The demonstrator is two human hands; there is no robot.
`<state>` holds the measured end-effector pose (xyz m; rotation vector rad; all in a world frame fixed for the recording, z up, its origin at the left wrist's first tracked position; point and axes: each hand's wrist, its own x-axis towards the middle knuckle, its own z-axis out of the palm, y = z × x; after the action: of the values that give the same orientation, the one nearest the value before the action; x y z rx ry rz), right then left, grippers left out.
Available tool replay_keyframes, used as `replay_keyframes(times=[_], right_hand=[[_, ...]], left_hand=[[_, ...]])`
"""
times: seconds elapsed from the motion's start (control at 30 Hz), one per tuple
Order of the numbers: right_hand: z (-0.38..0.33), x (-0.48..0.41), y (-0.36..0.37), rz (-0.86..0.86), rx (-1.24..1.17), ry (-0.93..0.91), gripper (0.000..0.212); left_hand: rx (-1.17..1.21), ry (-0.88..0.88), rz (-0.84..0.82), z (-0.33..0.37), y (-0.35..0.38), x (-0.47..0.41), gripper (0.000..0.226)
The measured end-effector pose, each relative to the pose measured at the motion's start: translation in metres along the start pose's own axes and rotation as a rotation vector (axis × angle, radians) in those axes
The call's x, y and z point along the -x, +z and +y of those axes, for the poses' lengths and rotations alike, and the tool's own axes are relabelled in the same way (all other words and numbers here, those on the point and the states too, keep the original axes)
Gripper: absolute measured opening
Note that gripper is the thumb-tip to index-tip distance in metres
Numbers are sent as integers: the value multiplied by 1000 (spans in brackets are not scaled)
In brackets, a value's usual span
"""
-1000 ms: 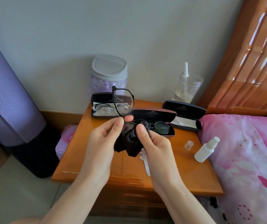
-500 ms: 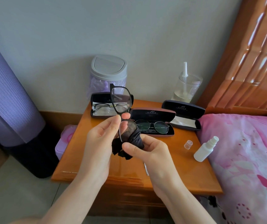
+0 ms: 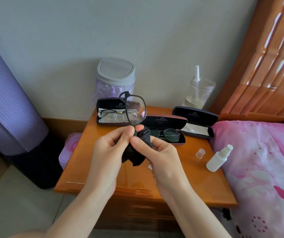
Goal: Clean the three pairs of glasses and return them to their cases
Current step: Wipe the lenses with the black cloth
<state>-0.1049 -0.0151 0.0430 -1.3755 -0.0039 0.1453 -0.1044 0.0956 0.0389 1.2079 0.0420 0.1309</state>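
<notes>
The left case (image 3: 110, 102) held wire-framed glasses (image 3: 111, 113), the middle case (image 3: 165, 119) round glasses (image 3: 170, 133), and the right case (image 3: 195, 115) only a white cloth (image 3: 195, 130). Above the nightstand (image 3: 89, 162) my left hand (image 3: 110, 148) pinched the black glasses (image 3: 137, 109) at the bridge. My right hand (image 3: 161, 155) pinched the dark cloth (image 3: 136, 157) round their lower lens, which was hidden inside it.

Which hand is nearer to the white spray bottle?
Right. The right hand, gripping the black cloth, is to the left of the white spray bottle; the left hand, pinching the black-framed glasses, is farther left.
</notes>
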Motion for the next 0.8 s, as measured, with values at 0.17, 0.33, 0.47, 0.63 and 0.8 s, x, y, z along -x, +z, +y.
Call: replay_keyframes(times=[0.17, 0.33, 0.47, 0.63, 0.8], right_hand=[[1, 4, -7, -61, 159, 1, 26], [2, 5, -16, -76, 231, 17, 17], [-1, 4, -14, -65, 226, -1, 13], [-6, -4, -6, -20, 83, -6, 33], [-1, -8, 2, 13, 1, 3, 38]], left_hand=[[36, -4, 26, 4, -3, -4, 23], [63, -35, 37, 2, -6, -9, 23], [-4, -11, 31, 0, -4, -5, 27], [-10, -28, -15, 0, 0, -2, 23], [-33, 5, -6, 2, -3, -4, 24]])
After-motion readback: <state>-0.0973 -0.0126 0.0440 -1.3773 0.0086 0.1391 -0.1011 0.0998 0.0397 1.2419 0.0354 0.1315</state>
